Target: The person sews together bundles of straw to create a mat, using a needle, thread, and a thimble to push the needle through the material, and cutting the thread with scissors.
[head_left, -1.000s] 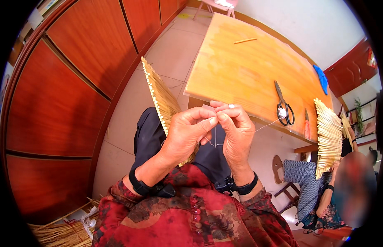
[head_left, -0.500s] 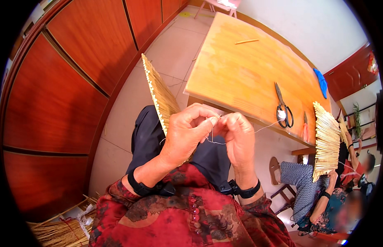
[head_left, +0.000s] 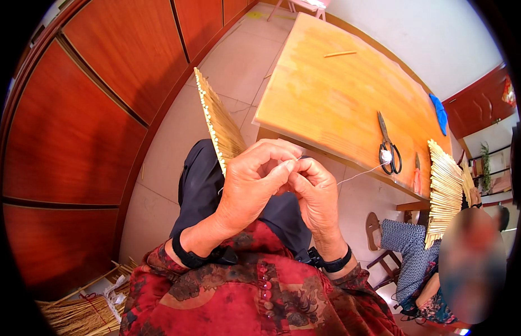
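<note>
My left hand (head_left: 252, 182) is closed, its thumb and forefinger pinching thin white thread at the fingertips. Right beside it, fingertips nearly touching, my right hand (head_left: 315, 196) is also closed in a pinch on the thread; whether a needle is there is too small to tell. From my right hand the thread (head_left: 358, 176) runs rightward to a small white thread bundle (head_left: 386, 155) by the handles of black scissors (head_left: 382, 129) on the table. A mat of bound straw-coloured stalks (head_left: 222, 126) leans upright by my left leg, partly hidden behind my left hand.
The wooden table (head_left: 328, 95) ahead bears a loose stalk (head_left: 340, 54), a blue cloth (head_left: 438, 113) and a pink-handled pointed tool (head_left: 417, 176). At right a seated person (head_left: 417, 257) has another stalk mat (head_left: 444, 190). Stalk bundles (head_left: 81, 313) lie lower left, near red cabinets (head_left: 70, 140).
My right hand has come closer to my left, its fingers curling in more. The thread loop that hung below my hands no longer shows. The person at right has leaned forward.
</note>
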Available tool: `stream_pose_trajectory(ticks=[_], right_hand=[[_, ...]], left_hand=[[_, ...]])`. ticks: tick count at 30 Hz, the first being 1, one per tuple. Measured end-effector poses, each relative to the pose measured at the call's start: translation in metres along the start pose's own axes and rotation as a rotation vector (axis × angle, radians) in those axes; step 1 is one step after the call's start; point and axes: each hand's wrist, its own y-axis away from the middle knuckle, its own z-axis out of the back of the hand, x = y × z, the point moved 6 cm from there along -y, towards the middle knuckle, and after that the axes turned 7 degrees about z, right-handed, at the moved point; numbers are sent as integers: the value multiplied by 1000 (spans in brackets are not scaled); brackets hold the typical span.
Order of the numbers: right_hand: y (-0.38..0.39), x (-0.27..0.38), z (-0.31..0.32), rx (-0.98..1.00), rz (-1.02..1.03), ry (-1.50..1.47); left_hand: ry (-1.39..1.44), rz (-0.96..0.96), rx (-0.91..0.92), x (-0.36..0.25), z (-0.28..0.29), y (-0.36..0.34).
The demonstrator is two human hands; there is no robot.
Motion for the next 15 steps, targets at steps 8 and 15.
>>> stream_pose_trajectory(ticks=[8, 15], right_hand=[[1, -1, -5, -36, 4, -74], [2, -6, -6, -29, 6, -85]], left_hand=[[-290, -177, -96, -4, 14, -2], [-416, -139, -126, -10, 14, 1]])
